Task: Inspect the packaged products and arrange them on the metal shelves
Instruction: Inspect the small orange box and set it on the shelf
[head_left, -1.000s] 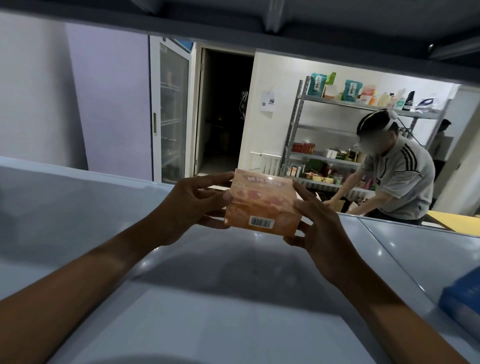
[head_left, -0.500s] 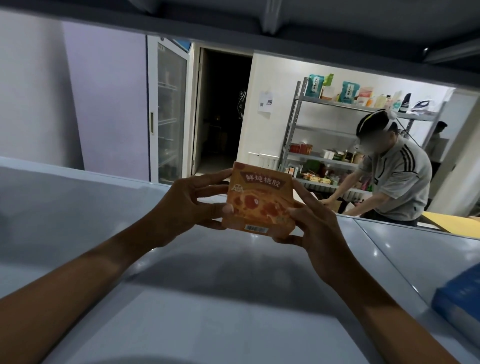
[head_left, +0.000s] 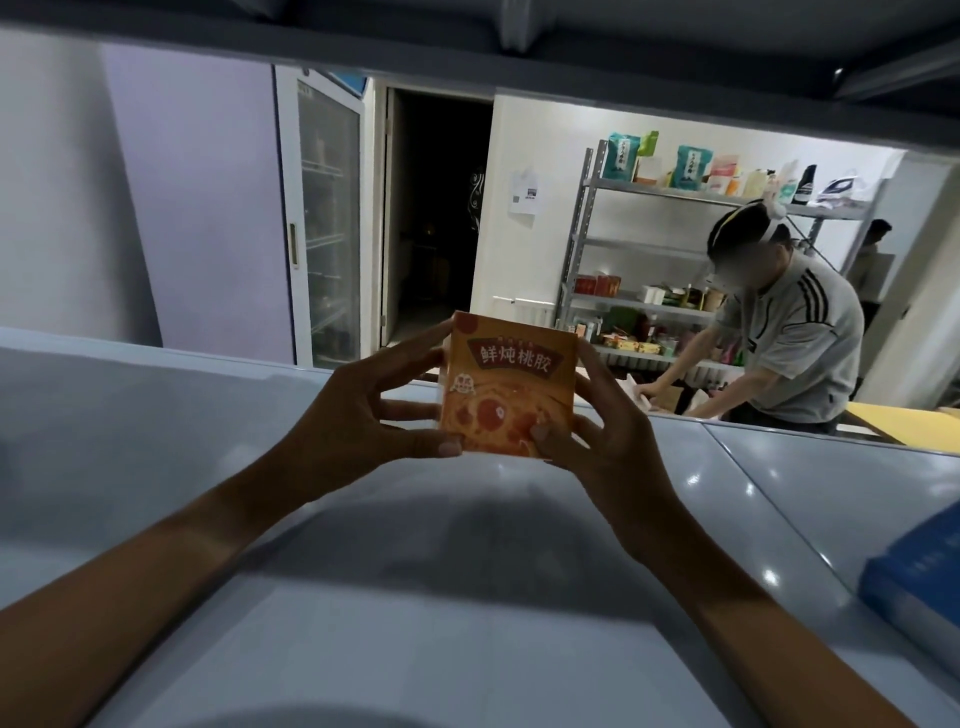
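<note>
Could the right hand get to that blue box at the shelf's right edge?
Probably yes, but not right now: the right hand and left hand both hold the orange box. The shelf surface toward the blue box looks bare.

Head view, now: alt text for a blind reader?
Two hands, left and right, hold an orange box upright above a grey metal shelf, printed front facing the camera. A blue box lies at the right; another person bends at distant shelves.
</note>
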